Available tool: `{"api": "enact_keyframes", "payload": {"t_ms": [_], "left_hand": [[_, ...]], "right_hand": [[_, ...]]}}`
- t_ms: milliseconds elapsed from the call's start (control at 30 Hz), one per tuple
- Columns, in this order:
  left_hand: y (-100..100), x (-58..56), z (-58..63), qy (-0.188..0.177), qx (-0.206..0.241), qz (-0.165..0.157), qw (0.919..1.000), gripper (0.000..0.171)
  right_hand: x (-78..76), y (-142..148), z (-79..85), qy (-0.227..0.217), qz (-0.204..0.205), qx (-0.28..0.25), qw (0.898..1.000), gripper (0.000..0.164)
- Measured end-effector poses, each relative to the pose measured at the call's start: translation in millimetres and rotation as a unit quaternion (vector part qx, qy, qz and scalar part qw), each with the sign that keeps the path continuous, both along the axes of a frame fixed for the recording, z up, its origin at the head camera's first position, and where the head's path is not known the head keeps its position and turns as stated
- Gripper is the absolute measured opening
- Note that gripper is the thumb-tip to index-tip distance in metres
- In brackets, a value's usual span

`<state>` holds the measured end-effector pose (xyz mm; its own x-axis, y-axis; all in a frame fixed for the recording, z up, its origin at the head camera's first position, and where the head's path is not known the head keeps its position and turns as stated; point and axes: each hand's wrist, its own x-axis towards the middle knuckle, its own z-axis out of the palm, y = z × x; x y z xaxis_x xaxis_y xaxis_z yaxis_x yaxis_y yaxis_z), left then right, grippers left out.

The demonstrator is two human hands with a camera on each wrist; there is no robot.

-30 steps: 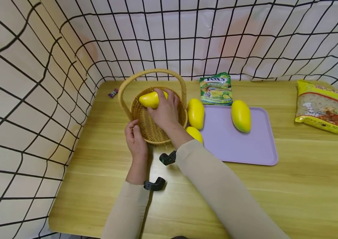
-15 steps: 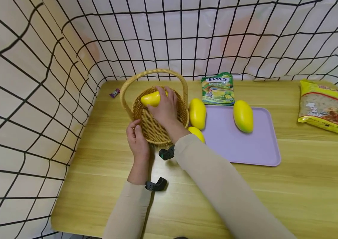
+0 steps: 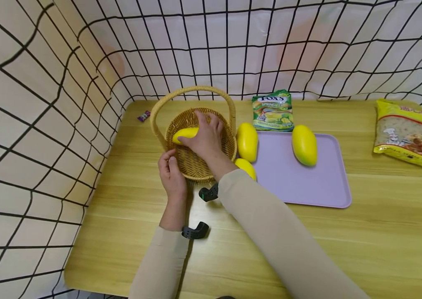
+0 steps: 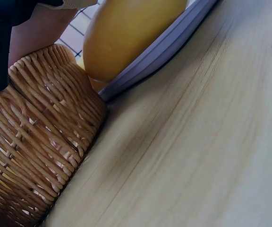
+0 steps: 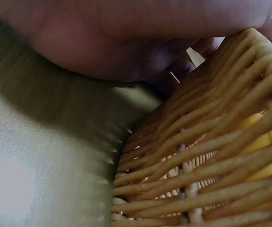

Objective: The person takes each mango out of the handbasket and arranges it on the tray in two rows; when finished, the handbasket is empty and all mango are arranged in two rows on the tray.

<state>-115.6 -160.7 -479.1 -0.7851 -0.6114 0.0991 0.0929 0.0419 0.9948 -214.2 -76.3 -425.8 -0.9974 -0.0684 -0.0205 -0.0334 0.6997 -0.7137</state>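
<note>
A wicker basket [image 3: 192,164] with an arched handle stands on the table. My right hand [image 3: 208,139] reaches inside it and holds a yellow mango [image 3: 185,133], thumb across the near side and fingers spread around the far side; part of the fruit is hidden under the hand. Through the weave, yellow fruit [image 5: 268,146] shows in the right wrist view. My left hand [image 3: 173,180] grips the basket's near left side by the rim, its fingers bent there below the handle's foot. In the right wrist view this left hand [image 5: 126,38] lies against the outer wall.
Right of the basket stands a lilac tray [image 3: 300,187]. One mango [image 3: 304,145] lies on it; two more, the upper one [image 3: 247,142] and the lower one [image 3: 246,167], sit at its left edge. Behind are a green candy bag [image 3: 272,111], a yellow-clear food bag [image 3: 406,135] and a small purple wrapper [image 3: 143,116].
The mango in my right hand has come lower and nearer inside the basket, and the thumb has moved down with it. My left hand stays at the basket's side.
</note>
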Motion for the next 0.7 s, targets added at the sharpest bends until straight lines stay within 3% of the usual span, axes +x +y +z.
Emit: {"api": "enact_keyframes", "payload": {"t_ms": [267,700], "left_hand": [[0.8,-0.4,-0.3,0.008,0.004,0.003,1.0,0.027],[0.7,-0.1,0.6,0.003,-0.003,-0.002,1.0,0.027]], "right_hand": [[3.9,1.8,-0.1,-0.048,0.047,0.03,0.997,0.1],[3.6,3.5,-4.0,-0.049,0.094,0.054,0.993,0.093]]}}
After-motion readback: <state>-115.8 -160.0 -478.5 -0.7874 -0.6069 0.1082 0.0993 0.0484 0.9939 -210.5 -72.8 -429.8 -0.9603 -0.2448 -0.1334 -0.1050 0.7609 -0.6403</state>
